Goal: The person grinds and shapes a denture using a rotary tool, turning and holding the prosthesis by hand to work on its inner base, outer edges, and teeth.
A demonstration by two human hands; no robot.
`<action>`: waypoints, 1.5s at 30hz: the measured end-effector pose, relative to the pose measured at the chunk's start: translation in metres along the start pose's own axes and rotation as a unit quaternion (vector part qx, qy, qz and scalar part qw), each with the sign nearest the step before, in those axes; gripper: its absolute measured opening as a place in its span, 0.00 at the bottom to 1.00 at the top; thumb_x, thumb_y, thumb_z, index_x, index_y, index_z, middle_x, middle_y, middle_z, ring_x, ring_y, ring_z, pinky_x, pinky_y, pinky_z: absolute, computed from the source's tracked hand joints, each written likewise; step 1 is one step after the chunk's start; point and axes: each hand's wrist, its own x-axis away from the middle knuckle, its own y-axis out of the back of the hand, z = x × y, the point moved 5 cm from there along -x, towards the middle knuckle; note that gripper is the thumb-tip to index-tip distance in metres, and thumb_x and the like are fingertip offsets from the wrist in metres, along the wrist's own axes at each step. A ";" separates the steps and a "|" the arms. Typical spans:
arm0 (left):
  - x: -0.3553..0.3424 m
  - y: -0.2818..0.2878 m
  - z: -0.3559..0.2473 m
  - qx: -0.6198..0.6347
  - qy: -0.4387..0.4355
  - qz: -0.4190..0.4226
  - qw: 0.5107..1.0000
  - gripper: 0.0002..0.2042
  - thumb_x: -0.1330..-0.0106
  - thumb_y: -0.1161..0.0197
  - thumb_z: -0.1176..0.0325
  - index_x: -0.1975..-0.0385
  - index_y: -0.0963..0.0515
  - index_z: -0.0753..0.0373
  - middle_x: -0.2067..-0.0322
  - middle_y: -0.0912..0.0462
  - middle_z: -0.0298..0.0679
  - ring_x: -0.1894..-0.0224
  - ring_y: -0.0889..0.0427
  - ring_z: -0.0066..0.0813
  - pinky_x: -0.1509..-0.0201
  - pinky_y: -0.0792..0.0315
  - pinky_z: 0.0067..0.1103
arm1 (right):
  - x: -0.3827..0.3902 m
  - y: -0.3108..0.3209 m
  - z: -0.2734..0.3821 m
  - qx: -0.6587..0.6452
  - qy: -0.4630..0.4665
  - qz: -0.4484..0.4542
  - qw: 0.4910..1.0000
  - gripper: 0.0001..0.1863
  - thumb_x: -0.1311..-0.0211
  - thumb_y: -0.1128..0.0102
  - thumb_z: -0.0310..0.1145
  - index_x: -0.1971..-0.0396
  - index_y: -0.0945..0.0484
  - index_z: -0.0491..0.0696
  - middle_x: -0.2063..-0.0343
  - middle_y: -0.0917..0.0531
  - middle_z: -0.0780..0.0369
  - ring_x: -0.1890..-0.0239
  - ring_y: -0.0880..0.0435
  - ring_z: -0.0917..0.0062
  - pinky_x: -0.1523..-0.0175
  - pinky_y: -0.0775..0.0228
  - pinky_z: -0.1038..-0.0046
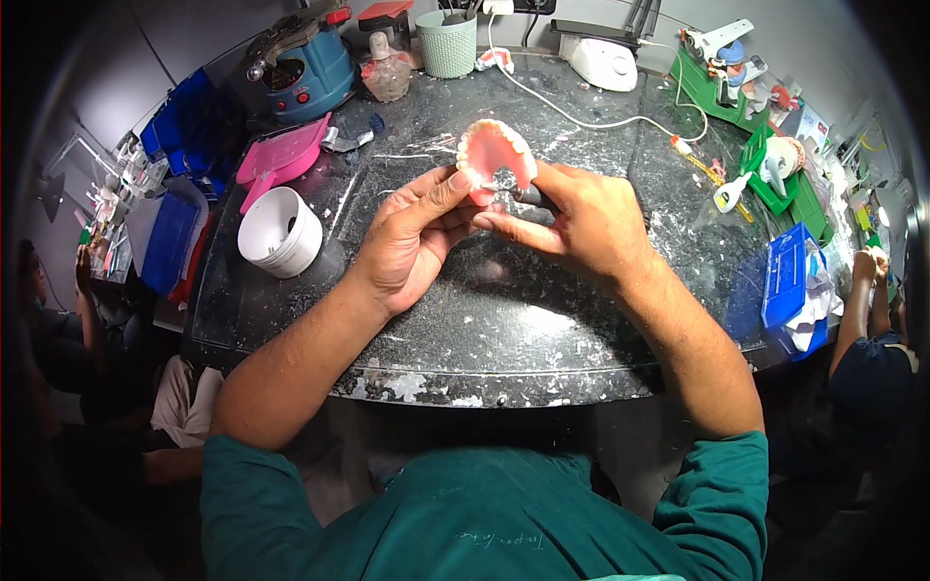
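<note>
Over the middle of the dark worktop, a pink denture (501, 150) with cream teeth is raised, its arch curving away from me. My left hand (412, 232) is closed on its left side, with the thumb on the near end. My right hand (596, 221) is closed around a dark handpiece (532, 198). The handpiece's thin metal tip points left, at the denture's inner side; whether it touches is too small to tell. My right thumb reaches toward my left fingers. Most of the handpiece is hidden by my right hand.
A white tub (281, 232) and pink dustpan (281, 160) stand left on the scratched worktop (504, 339). Behind are a blue machine (302, 73) and green basket (448, 45). A white cable (581, 124) crosses the back. Blue (787, 276) and green bins (760, 160) line the right; people sit both sides.
</note>
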 end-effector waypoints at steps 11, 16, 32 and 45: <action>-0.001 0.003 0.001 -0.025 0.011 -0.038 0.999 0.13 0.31 0.38 0.64 0.53 0.22 0.65 0.62 0.16 0.36 0.57 0.19 0.21 0.46 0.28 0.20 | 0.000 -0.003 -0.005 0.000 -0.040 0.028 0.999 0.31 0.49 0.36 0.66 0.71 0.22 0.49 0.77 0.17 0.59 0.74 0.15 0.63 0.69 0.22 0.64; -0.001 0.001 0.001 -0.025 0.005 -0.022 0.999 0.12 0.31 0.38 0.64 0.54 0.22 0.65 0.62 0.16 0.37 0.58 0.19 0.21 0.46 0.28 0.20 | 0.000 -0.002 -0.006 0.000 -0.020 -0.024 1.000 0.31 0.48 0.37 0.67 0.70 0.21 0.50 0.79 0.18 0.59 0.75 0.15 0.63 0.70 0.23 0.64; 0.001 0.001 0.001 -0.024 0.021 -0.036 0.999 0.13 0.31 0.39 0.64 0.55 0.22 0.66 0.62 0.16 0.39 0.57 0.18 0.23 0.45 0.27 0.21 | 0.000 -0.003 -0.005 0.001 -0.006 0.017 1.000 0.30 0.45 0.41 0.68 0.69 0.19 0.51 0.82 0.19 0.59 0.77 0.16 0.63 0.72 0.24 0.63; 0.000 0.004 0.001 -0.015 0.018 -0.036 0.999 0.13 0.30 0.39 0.64 0.54 0.23 0.67 0.62 0.16 0.39 0.57 0.17 0.24 0.44 0.26 0.22 | 0.000 0.000 -0.003 -0.011 -0.004 -0.005 1.000 0.29 0.44 0.40 0.66 0.69 0.19 0.51 0.81 0.19 0.60 0.76 0.16 0.63 0.72 0.24 0.63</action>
